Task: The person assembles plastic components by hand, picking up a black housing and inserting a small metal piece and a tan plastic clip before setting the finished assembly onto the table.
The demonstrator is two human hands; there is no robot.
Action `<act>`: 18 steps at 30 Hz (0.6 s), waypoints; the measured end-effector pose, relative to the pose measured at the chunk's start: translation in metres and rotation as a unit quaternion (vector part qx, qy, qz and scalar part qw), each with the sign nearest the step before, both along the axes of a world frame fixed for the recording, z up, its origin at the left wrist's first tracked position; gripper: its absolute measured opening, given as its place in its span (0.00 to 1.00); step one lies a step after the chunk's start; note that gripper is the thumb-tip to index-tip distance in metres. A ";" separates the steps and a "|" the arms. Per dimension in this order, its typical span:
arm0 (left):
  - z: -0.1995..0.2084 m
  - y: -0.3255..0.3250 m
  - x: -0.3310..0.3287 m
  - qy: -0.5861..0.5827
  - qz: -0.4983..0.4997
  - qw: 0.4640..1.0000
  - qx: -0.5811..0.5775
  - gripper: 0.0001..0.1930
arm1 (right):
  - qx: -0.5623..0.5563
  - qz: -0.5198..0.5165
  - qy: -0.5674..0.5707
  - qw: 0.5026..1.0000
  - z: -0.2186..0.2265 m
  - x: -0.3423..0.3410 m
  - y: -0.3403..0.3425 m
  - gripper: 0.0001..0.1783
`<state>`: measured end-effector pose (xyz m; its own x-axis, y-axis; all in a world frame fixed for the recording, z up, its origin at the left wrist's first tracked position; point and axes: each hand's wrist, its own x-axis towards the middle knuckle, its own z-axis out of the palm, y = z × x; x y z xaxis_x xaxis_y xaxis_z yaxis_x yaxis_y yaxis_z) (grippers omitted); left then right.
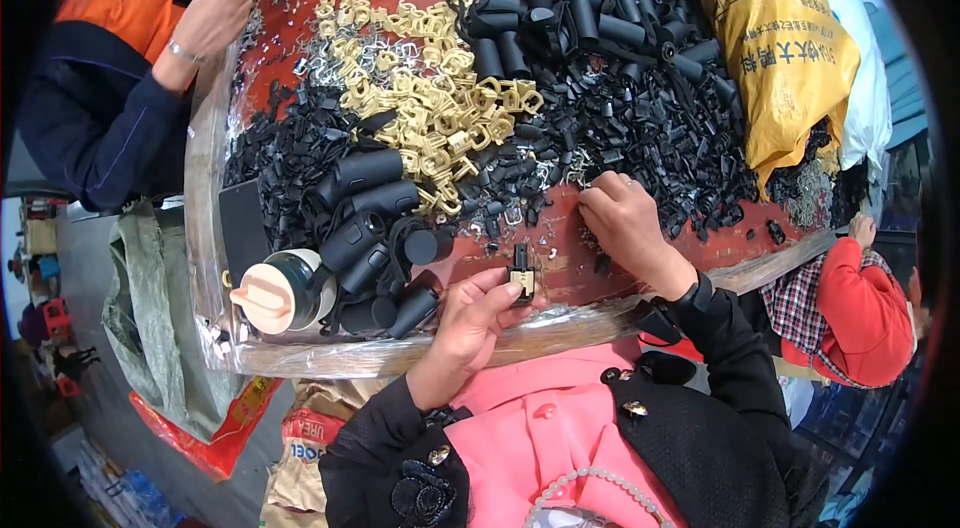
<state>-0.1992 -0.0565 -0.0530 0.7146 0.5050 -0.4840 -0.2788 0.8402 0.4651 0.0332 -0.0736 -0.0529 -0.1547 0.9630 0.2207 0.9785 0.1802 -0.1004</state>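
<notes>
Near the table's front edge my left hand (478, 313) pinches a small black part with a cream-coloured piece set in it (522, 277), thumb on top. To the right and a little farther off, my right hand (622, 223) reaches down with fingers bent together at the edge of the small metal and black bits; whatever its fingertips touch is hidden. Just beyond lie shiny metal clips (550, 171) and a broad heap of small black plastic parts (640, 128). Cream-coloured plastic frames (440, 118) are heaped farther back to the left.
Black cylindrical housings (365, 198) lie left of my hands, beside a jar with a peach lid (265, 298). More cylinders (580, 13) are piled at the back. A yellow sack (790, 38) lines the right side. One co-worker (120, 78) sits at left, another (850, 308) at right.
</notes>
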 end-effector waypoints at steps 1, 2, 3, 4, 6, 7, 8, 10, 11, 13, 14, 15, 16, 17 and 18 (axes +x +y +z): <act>0.000 0.000 -0.001 -0.002 0.006 1.000 -0.002 0.12 | 0.018 0.005 0.062 0.998 0.002 0.001 0.000 0.07; -0.001 0.000 -0.001 -0.002 0.006 1.000 -0.002 0.12 | 0.036 0.010 0.123 0.992 0.004 0.001 0.000 0.07; -0.001 -0.001 -0.001 0.002 0.006 1.000 -0.001 0.12 | 0.036 0.010 0.123 0.992 0.006 -0.002 0.001 0.07; -0.001 -0.001 -0.001 0.006 0.007 1.000 0.000 0.12 | 0.052 0.039 0.127 0.990 0.007 -0.008 0.005 0.07; -0.001 -0.002 -0.003 0.011 0.009 1.000 0.001 0.12 | 0.085 0.098 0.136 0.982 0.008 -0.018 0.012 0.07; -0.001 -0.002 -0.004 0.010 0.011 1.000 0.004 0.12 | 0.085 0.098 0.135 0.982 0.005 -0.019 0.015 0.07; 0.000 -0.001 -0.004 0.009 0.013 1.000 0.007 0.12 | 0.076 0.102 0.117 0.985 -0.001 -0.020 0.018 0.08; 0.001 0.000 -0.005 0.008 0.017 1.000 0.011 0.12 | 0.058 0.110 0.080 0.989 -0.010 -0.020 0.025 0.09; 0.002 0.001 -0.004 0.003 0.017 1.000 0.011 0.12 | 0.058 0.111 0.080 0.989 -0.010 -0.018 0.026 0.09; 0.002 0.001 -0.004 -0.003 0.020 1.000 0.010 0.11 | 0.014 0.110 0.069 0.991 -0.010 -0.016 0.027 0.11; 0.002 0.001 -0.005 -0.002 0.021 1.000 0.010 0.11 | -0.008 0.108 0.062 0.992 -0.010 -0.016 0.027 0.12; 0.003 0.000 -0.006 -0.002 0.025 1.000 0.008 0.11 | -0.008 0.109 0.062 0.992 -0.011 -0.016 0.027 0.12; 0.004 0.000 -0.006 -0.002 0.029 1.000 0.006 0.11 | -0.006 0.109 0.073 0.991 -0.011 -0.016 0.026 0.12; 0.004 0.000 -0.006 -0.002 0.033 0.999 0.004 0.11 | -0.004 0.110 0.084 0.990 -0.012 -0.016 0.026 0.12; 0.004 0.000 -0.006 -0.002 0.033 0.999 0.005 0.11 | -0.003 0.110 0.096 0.989 -0.012 -0.017 0.026 0.12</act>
